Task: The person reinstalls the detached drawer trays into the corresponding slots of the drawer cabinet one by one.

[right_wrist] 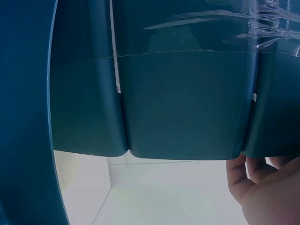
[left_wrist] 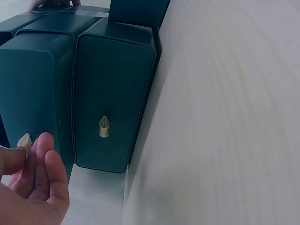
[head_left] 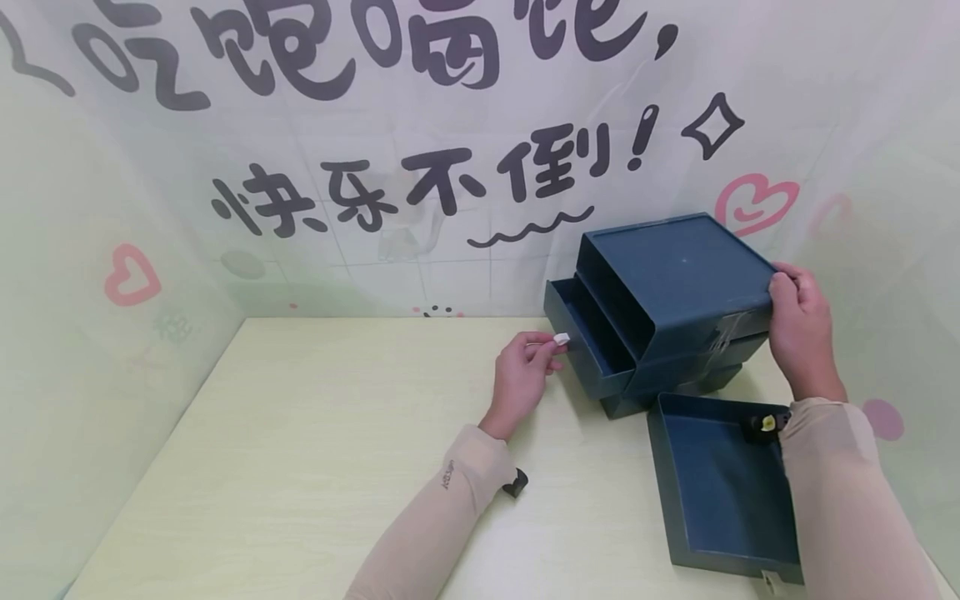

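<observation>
A dark blue drawer cabinet (head_left: 675, 267) stands at the back right of the pale table (head_left: 337, 467). Its middle drawer (head_left: 588, 354) is pulled out to the left, and the slot above it looks empty. My left hand (head_left: 557, 342) pinches that drawer's small cream knob (head_left: 561, 338). The left wrist view shows the knob (left_wrist: 24, 140) between my fingertips (left_wrist: 44, 143), beside the lower drawer front (left_wrist: 112, 84) with its own knob (left_wrist: 103, 126). My right hand (head_left: 783, 283) grips the cabinet's rear right top corner. In the right wrist view, its fingers (right_wrist: 253, 178) curl under the cabinet's side (right_wrist: 183, 103).
A loose dark blue drawer (head_left: 720, 492) lies open side up on the table at the front right, just in front of the cabinet. A printed sheet with hearts and large characters (head_left: 420, 183) covers the wall behind and to the left.
</observation>
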`<state>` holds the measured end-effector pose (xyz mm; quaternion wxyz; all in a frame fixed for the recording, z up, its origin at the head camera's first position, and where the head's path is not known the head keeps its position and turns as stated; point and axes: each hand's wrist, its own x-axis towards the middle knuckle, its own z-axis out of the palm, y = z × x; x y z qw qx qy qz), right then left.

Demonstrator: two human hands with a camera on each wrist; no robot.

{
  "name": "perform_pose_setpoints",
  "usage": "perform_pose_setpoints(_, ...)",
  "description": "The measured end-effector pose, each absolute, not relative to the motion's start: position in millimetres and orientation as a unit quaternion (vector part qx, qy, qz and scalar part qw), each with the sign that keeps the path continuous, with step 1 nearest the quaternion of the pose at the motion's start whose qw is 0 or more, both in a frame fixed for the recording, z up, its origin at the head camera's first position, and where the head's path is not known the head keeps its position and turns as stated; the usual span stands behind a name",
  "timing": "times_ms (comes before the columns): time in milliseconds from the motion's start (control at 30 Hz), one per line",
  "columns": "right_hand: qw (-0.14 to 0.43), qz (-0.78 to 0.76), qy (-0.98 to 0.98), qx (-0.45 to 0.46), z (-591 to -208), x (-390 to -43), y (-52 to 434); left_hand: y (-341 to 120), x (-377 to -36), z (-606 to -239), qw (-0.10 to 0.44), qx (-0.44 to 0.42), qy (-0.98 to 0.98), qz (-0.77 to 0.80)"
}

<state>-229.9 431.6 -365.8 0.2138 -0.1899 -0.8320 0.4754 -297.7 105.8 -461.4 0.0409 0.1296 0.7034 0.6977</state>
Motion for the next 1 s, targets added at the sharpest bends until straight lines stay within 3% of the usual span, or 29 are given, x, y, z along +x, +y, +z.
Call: perform_pose_setpoints(1000,0.218,0.478,-0.826,-0.202,-367.0,-223.3,426.4,124.4,-295.1,-461.3,0.075,0.106,0.675,0.726)
